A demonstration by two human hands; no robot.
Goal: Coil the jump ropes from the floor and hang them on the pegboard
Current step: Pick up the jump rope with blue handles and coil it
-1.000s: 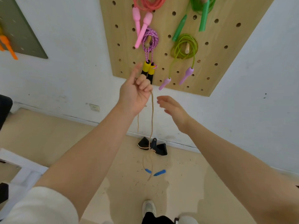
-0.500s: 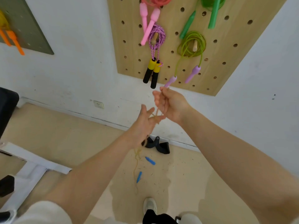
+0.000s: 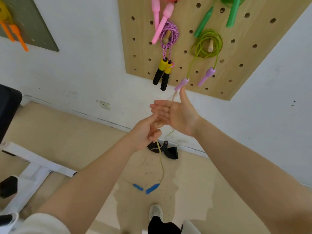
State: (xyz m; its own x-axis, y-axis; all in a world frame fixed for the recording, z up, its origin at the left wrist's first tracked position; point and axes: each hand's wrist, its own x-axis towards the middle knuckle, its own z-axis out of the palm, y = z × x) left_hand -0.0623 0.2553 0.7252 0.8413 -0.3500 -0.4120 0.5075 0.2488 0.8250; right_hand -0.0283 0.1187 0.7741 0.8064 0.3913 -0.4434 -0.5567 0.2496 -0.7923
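Observation:
A thin tan jump rope (image 3: 161, 159) with two blue handles (image 3: 146, 188) hangs from my hands, the handles dangling just above the floor. My left hand (image 3: 146, 132) grips the rope in curled fingers. My right hand (image 3: 175, 114) is held flat, palm toward me, thumb up, and the rope runs over it behind the thumb. The wooden pegboard (image 3: 185, 68) is on the wall above my hands.
On the pegboard hang a pink rope (image 3: 160, 19), a purple rope with yellow-black handles (image 3: 163, 71), a lime rope with lilac handles (image 3: 206, 44) and a green one (image 3: 219, 14). Black straps (image 3: 167, 149) lie by the baseboard. A white frame (image 3: 33, 168) stands at left. My shoe (image 3: 156, 211) is below.
My left hand dropped from up near the pegboard to below my right hand. My right hand opened flat with the thumb up, and the rope is now wound over it. The blue handles swung.

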